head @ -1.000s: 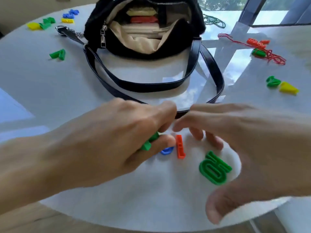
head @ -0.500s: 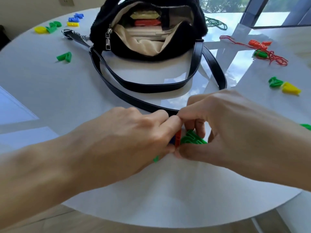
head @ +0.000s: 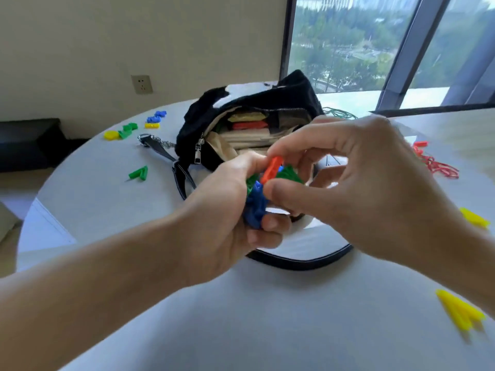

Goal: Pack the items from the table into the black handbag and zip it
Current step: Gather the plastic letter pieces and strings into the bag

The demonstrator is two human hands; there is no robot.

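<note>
1. Both hands have been raised off the table (head: 187, 330) since the earlier frames, with the loose pieces gathered up; the cluster is now held in the air in front of the black handbag (head: 267, 103), apparently for one drop into its mouth.
2. Left hand (head: 227, 210): closed around a blue piece (head: 255, 207) and green pieces (head: 251, 180), fingers curled under as a cup so nothing is spilled.
3. Right hand (head: 356, 183): partly closed; an orange bar (head: 272, 169) is pinched between index finger and thumb, with more green partly hidden behind it. Exact piece count cannot be told.
4. Handbag: set on the table just beyond the hands, zip fully open, mouth towards the person; yellow and red items are already seen inside. Strap (head: 300, 259) is looped on the table beneath the hands.
5. Not yet packed: green piece (head: 139, 174) and the mixed group at far left (head: 128, 129), yellow pieces (head: 460, 311) at right, red cord (head: 436, 164), green cord behind the bag. Task judged well short of zipping.
</note>
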